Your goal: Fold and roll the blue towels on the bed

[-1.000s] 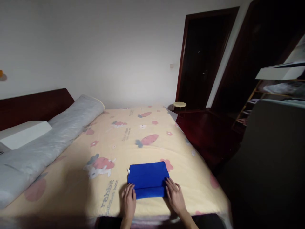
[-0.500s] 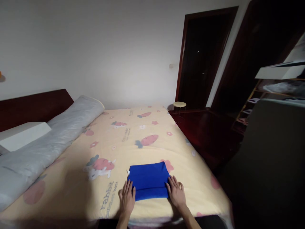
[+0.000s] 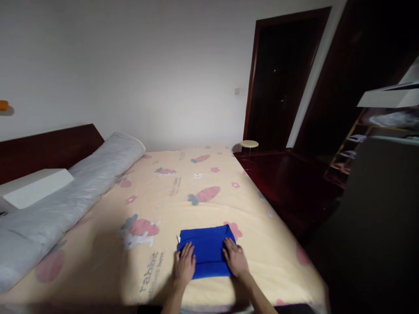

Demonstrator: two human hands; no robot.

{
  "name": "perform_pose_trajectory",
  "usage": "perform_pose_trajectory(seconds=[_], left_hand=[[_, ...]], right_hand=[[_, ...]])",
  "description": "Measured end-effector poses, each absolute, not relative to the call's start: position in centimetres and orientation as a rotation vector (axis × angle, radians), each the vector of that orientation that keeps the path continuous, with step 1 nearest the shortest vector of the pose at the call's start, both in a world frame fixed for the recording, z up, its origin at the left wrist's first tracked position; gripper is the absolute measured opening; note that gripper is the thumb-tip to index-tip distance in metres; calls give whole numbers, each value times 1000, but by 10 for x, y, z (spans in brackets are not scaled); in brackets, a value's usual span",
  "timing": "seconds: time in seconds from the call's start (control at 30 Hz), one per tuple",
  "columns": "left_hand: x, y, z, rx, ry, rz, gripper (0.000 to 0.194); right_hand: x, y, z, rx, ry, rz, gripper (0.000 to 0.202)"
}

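Note:
A blue folded cloth [image 3: 209, 248], perhaps a garment, lies flat near the front edge of the bed. A strip along its near side is folded over, and a small white tag [image 3: 178, 239] sticks out at its left edge. My left hand [image 3: 185, 264] rests flat on the cloth's left side, fingers stretched forward. On the right side of the cloth, my right hand [image 3: 236, 257] lies palm down with its fingers extended. Neither hand grips the fabric; the palms hide parts of both side edges.
The bed sheet [image 3: 170, 200] is pale yellow with carrot and rabbit prints. A long grey roll [image 3: 98, 174] and a white box [image 3: 37, 187] lie at the left by the headboard [image 3: 49, 146]. Beyond the bed's right edge stand a round stool [image 3: 249, 144] and a shelf rack [image 3: 352, 137].
Both hands have moved inward and slightly forward, from the cloth's side edges onto its top. The whole view has shifted slightly.

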State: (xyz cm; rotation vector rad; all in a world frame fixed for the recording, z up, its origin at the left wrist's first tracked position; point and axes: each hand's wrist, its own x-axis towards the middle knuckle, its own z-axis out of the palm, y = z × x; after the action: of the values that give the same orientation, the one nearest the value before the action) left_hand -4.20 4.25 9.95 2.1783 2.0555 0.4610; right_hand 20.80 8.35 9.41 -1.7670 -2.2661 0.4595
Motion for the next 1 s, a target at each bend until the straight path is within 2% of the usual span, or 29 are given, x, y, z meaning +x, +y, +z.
perform_pose_trajectory(seconds=[0.1,0.2,0.37,0.47,0.57,0.67,0.8,0.87,1.0], left_hand=[[-83,38,101,2111,2292,502,46],[-87,39,105,2086,2399,591,44],[-20,57,107,2311,1883,503,55],[0,67,103,2321,1828,440,58],[-25,68,98,2265,1924,416,55],[-74,63,94,2165,2146,445,51],[-110,60,92,2100,2466,680,45],[-98,62,96,2195,2364,749,44],[-37,70,104,2412,1822,650,49]], right_hand=[[250,90,84,-1938,-2150,288,49],[253,89,85,-1881,-2127,215,49],[180,83,104,-1461,-2350,443,48],[154,86,106,-1348,-2469,603,53],[175,98,97,-1552,-2416,563,53],[224,111,85,-1879,-2227,363,51],[258,117,81,-1971,-2127,194,50],[244,114,88,-1868,-2152,208,50],[181,103,105,-1495,-2355,423,48]])
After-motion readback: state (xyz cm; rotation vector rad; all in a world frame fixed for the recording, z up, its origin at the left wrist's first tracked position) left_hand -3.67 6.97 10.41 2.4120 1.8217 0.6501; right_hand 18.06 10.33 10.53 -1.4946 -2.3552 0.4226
